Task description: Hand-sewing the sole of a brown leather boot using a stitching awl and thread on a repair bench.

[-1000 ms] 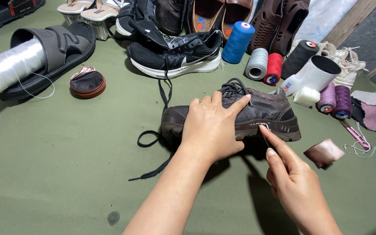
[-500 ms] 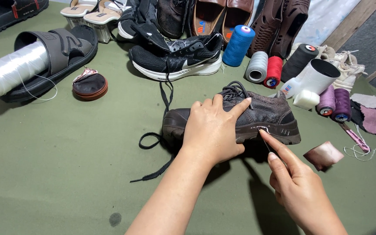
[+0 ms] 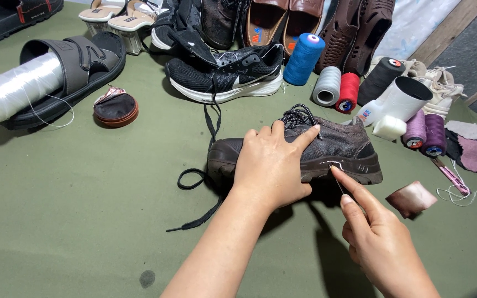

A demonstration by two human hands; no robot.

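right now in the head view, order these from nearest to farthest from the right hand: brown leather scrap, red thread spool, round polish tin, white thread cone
Measured from the right hand:
1. Brown leather scrap, just to its right on the green mat.
2. Red thread spool, beyond the brown shoe.
3. Round polish tin, far left, mid mat.
4. White thread cone, far left edge, lying in a black sandal.
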